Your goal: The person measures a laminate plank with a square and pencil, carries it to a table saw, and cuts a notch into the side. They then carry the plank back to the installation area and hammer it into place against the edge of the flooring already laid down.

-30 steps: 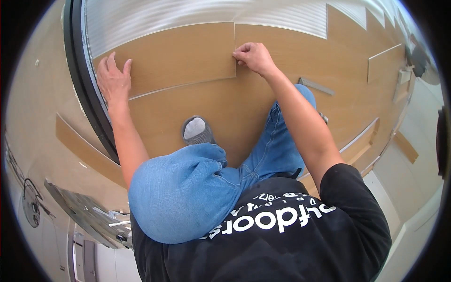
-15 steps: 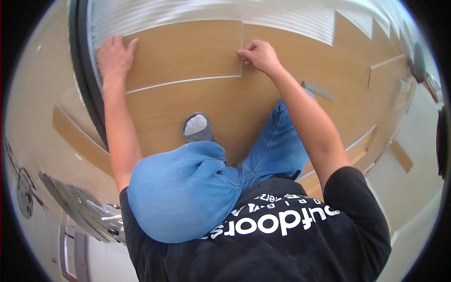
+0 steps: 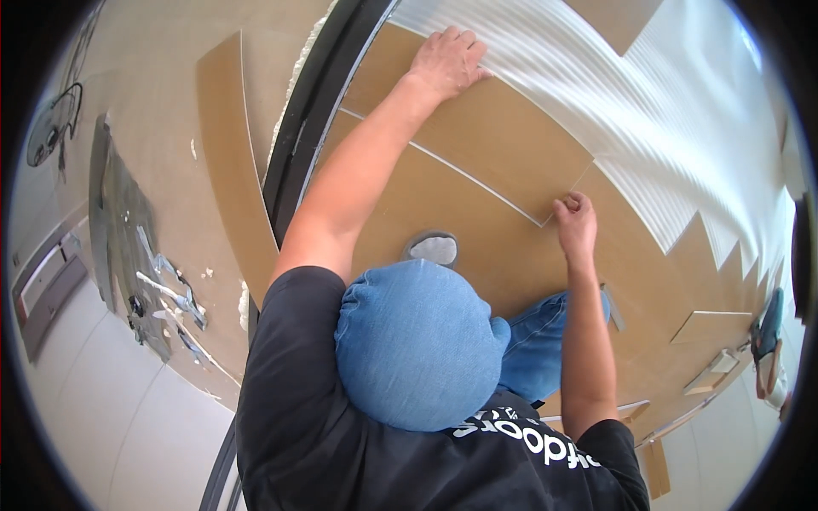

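A wood-look floor plank (image 3: 503, 145) lies over the laid flooring (image 3: 366, 204), with a pale gap along its near long edge and right end. My left hand (image 3: 447, 64) is at its far edge, fingers bent over that edge and thumb to the right. At the plank's near right corner, my right hand (image 3: 577, 221) is closed in a pinch on the edge. What its fingertips touch is partly hidden. My shoe (image 3: 433, 247) rests on the boards between my arms.
A black door track (image 3: 319, 111) runs along the left. White foam underlay (image 3: 511, 43) spreads beyond the boards, with a loose plank (image 3: 618, 21) on it. Another plank (image 3: 228, 136) lies outside the track, near a dark sheet (image 3: 128, 238) with tools. A grey bar (image 3: 613, 308) sits by my knee.
My view has turned left. My left hand has moved right along the far edge, its fingers now more bent. The right hand stays at the plank's right end, nearer its near corner.
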The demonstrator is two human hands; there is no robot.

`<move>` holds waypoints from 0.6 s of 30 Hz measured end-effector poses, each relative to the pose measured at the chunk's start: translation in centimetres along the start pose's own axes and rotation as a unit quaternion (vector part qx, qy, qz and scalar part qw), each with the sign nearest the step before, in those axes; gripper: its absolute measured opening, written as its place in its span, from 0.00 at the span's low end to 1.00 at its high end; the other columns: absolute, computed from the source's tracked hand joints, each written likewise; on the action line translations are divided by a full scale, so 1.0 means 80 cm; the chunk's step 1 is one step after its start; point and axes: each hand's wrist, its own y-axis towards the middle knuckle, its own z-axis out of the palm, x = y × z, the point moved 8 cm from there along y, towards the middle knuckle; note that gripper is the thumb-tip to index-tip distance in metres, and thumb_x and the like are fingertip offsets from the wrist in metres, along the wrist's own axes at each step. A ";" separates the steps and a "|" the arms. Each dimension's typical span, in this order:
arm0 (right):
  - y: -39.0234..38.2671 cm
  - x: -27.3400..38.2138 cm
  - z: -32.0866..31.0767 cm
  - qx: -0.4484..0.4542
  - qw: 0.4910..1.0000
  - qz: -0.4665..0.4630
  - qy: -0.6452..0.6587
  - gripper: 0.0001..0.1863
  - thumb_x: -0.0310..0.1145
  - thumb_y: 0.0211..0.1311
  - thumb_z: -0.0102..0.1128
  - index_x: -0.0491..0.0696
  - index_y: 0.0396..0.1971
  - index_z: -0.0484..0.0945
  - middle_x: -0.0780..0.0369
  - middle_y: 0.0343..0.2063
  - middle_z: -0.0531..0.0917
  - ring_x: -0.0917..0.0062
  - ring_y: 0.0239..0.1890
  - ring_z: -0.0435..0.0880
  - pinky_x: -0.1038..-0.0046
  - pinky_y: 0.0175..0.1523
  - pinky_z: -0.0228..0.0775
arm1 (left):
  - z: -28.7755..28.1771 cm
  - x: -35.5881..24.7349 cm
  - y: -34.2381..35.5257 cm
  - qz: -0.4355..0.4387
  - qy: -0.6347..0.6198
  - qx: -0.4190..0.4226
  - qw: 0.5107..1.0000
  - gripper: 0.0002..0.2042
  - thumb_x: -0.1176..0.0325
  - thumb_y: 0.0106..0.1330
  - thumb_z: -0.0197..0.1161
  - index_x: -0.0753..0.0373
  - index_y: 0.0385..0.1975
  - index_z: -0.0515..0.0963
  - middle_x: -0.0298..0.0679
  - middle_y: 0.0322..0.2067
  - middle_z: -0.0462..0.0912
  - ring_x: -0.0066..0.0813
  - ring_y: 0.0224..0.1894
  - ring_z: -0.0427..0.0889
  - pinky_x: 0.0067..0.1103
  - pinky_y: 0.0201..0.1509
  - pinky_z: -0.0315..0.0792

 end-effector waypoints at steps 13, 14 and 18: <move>-0.014 -0.021 0.035 -0.009 0.890 0.257 0.377 0.34 0.39 0.63 0.70 0.33 0.61 0.67 0.60 0.38 0.78 0.78 0.34 0.79 0.74 0.37 0.74 | -0.001 0.001 0.010 -0.012 -0.030 -0.022 0.999 0.18 0.49 0.66 0.65 0.58 0.40 0.77 0.37 0.44 0.78 0.39 0.53 0.73 0.34 0.60 0.68; -0.016 -0.020 0.044 0.006 0.840 0.277 0.467 0.31 0.37 0.62 0.70 0.35 0.58 0.69 0.67 0.29 0.75 0.83 0.31 0.76 0.77 0.32 0.71 | -0.001 0.003 0.010 -0.010 -0.031 -0.020 0.999 0.18 0.49 0.66 0.65 0.58 0.40 0.77 0.37 0.44 0.78 0.39 0.53 0.73 0.34 0.60 0.68; -0.014 -0.028 0.033 0.017 0.880 0.258 0.398 0.24 0.34 0.64 0.69 0.36 0.54 0.73 0.66 0.31 0.78 0.84 0.32 0.76 0.76 0.33 0.71 | -0.003 0.001 0.011 -0.011 -0.029 0.018 0.999 0.19 0.48 0.67 0.63 0.58 0.40 0.78 0.37 0.46 0.78 0.39 0.55 0.72 0.34 0.60 0.67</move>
